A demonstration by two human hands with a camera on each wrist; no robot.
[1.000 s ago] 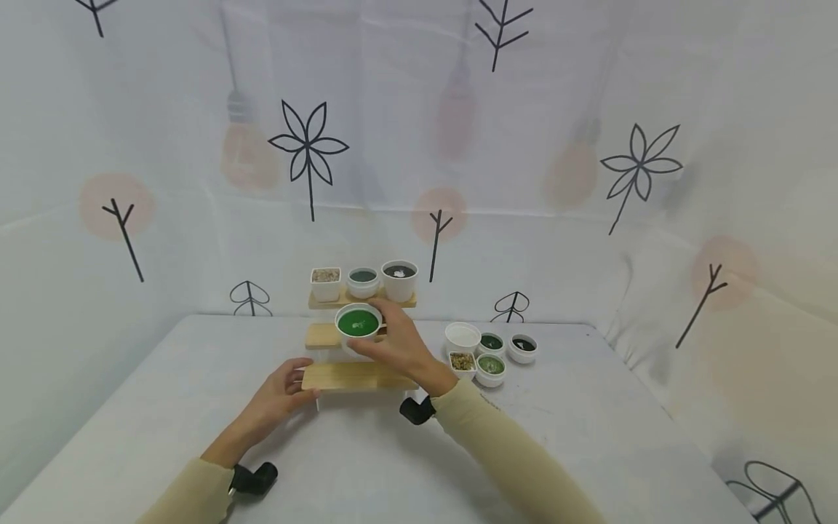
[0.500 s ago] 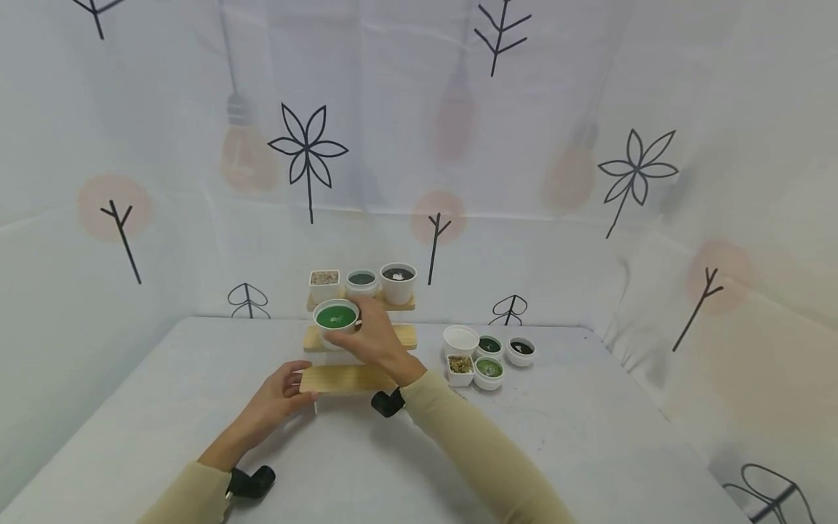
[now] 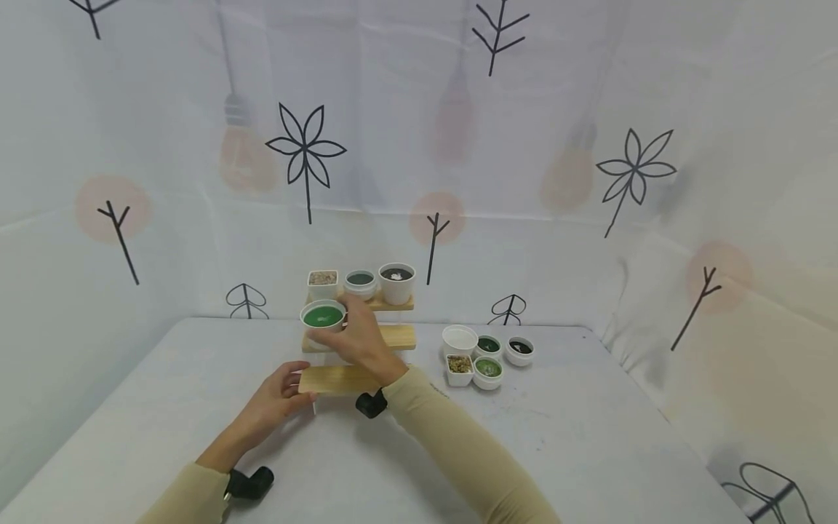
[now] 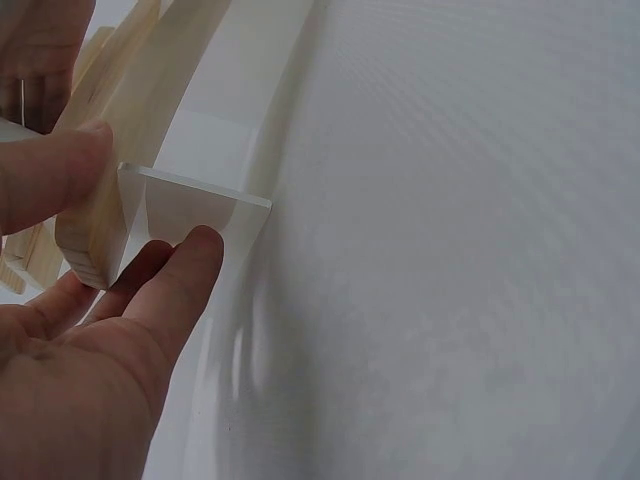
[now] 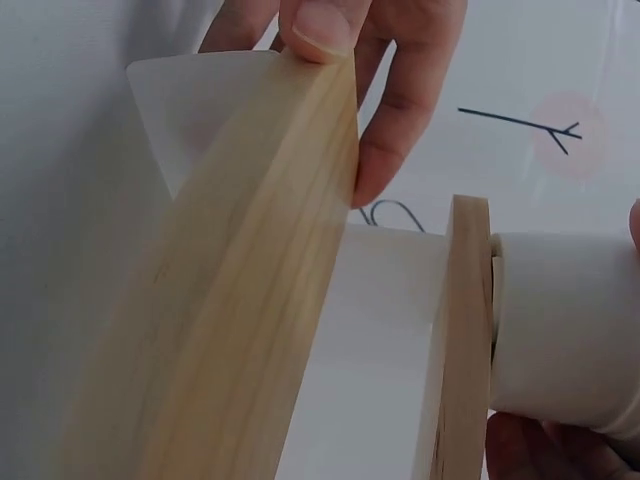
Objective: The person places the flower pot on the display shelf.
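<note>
A three-tier display stand with wooden boards on clear supports stands at mid-table. My left hand (image 3: pixel 278 402) grips the left end of its lowest board (image 3: pixel 335 380), thumb on the wood and fingertips by the clear support (image 4: pixel 192 188). My right hand (image 3: pixel 360 340) holds a white cup (image 3: pixel 314 327) with a green filling at the left end of the middle board (image 3: pixel 399 337). In the right wrist view the cup's base (image 5: pixel 560 325) is right against that board's face. On the top board (image 3: pixel 393 306) sit a square cup (image 3: pixel 323 286), a small round bowl (image 3: pixel 359 285) and a taller round cup (image 3: pixel 396 287).
Right of the stand, several white containers cluster on the table (image 3: pixel 576 422): a plain white bowl (image 3: pixel 460 338), a square cup with a grainy filling (image 3: pixel 460 370), a light green bowl (image 3: pixel 487 372) and dark-filled bowls (image 3: pixel 520 351). A patterned cloth (image 3: pixel 524 160) hangs behind.
My right hand has carried the green-filled cup leftward along the stand, to the left end of the middle board. My left hand keeps its grip on the lowest board.
</note>
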